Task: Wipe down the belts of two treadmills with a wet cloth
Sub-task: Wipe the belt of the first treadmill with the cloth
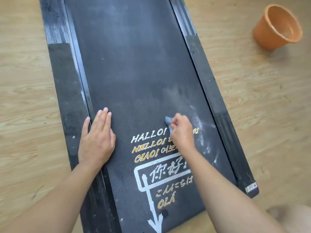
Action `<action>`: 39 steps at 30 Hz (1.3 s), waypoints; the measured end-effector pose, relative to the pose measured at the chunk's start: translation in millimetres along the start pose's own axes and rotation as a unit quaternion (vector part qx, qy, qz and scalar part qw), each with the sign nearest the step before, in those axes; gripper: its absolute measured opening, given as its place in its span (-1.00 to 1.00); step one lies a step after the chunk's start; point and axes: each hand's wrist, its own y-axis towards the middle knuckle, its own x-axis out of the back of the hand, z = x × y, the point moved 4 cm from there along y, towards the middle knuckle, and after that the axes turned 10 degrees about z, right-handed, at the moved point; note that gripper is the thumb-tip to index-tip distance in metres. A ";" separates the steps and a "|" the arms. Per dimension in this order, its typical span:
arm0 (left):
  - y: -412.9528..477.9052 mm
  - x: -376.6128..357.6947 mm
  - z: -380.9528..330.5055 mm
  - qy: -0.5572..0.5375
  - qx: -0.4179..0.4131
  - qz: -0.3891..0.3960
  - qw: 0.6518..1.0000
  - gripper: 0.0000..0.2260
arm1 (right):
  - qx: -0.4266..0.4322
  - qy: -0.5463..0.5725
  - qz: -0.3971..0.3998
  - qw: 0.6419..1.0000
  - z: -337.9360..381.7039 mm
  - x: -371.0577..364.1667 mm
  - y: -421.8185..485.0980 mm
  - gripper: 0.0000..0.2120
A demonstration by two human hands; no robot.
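Presently, right hand [181, 130] pinches blue cloth [168, 122] on belt [134, 64] (dusty streaks just beyond the grip); left hand [96, 135] lies flat, fingers straight.

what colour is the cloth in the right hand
Light blue. The cloth shows in the head view, pinched by the right hand.

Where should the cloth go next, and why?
Probably a short sweep to the right. The right hand pinches the cloth on the belt just above the printed words, and pale dusty smears lie beside it, toward the belt's right edge. The left hand presses flat on the belt, so it looks steadied for the stroke.
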 end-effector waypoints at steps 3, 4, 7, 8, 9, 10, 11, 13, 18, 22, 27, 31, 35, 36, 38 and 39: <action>3.5 4.7 -1.9 -0.007 0.004 -0.002 1.000 -0.50 | -0.051 0.025 0.001 0.998 -36.5 -3.3 -83.3 -0.72; 4.3 5.4 -2.3 -0.010 0.004 -0.004 1.000 -0.50 | -0.055 0.030 0.006 0.998 -38.6 -4.3 -92.8 -0.71; 5.3 5.1 -2.7 -0.011 0.003 -0.012 1.000 -0.51 | -0.022 0.033 0.006 0.999 -7.9 3.9 -49.2 -0.75; 5.6 4.1 -1.8 -0.011 0.004 -0.015 1.000 -0.51 | -0.011 0.030 0.003 0.999 9.0 8.1 -15.6 -0.76; 6.1 3.1 -1.3 -0.012 0.003 -0.017 1.000 -0.51 | 0.003 0.026 0.001 1.000 25.2 12.1 24.8 -0.78; 5.8 1.9 -1.1 -0.014 0.003 -0.020 1.000 -0.52 | 0.015 0.018 -0.001 1.000 41.9 18.3 66.5 -0.80; 6.0 0.6 -0.9 -0.016 0.003 -0.023 1.000 -0.52 | 0.025 0.014 -0.005 1.000 57.1 25.5 103.9 -0.81; 8.4 -0.9 -0.5 -0.017 0.004 -0.027 0.999 -0.53 | 0.035 -0.004 0.000 0.999 77.5 37.4 153.9 -0.84; 2.9 1.3 2.1 -0.027 0.012 -0.012 1.000 -0.54 | 0.040 -0.031 0.037 0.998 43.9 39.8 112.9 -0.79; 4.4 10.6 -0.6 -0.035 0.016 0.007 0.999 -0.53 | -0.054 -0.025 0.039 0.997 -39.9 41.5 5.8 -0.77; 2.9 14.4 -3.7 -0.030 0.017 0.015 0.999 -0.51 | -0.059 -0.015 0.066 0.996 -60.4 45.7 -45.8 -0.74; 3.8 11.2 -5.2 -0.037 0.017 -0.004 0.999 -0.52 | -0.006 0.028 0.001 1.000 -22.4 50.2 15.8 -0.68; 6.4 4.9 -3.2 -0.031 0.011 -0.022 0.999 -0.54 | 0.063 -0.028 -0.019 0.997 41.1 63.8 148.6 -0.81; 6.8 3.8 -2.3 -0.030 0.009 -0.022 0.999 -0.54 | 0.085 -0.049 -0.012 0.995 52.4 66.7 170.4 -0.84; 3.3 1.6 -1.3 -0.031 0.011 -0.021 0.999 -0.54 | 0.124 -0.087 0.015 0.988 58.6 67.9 183.9 -0.91; 2.1 1.1 -0.6 -0.030 0.009 -0.020 0.999 -0.54 | 0.139 -0.097 0.022 0.985 52.9 68.0 176.0 -0.92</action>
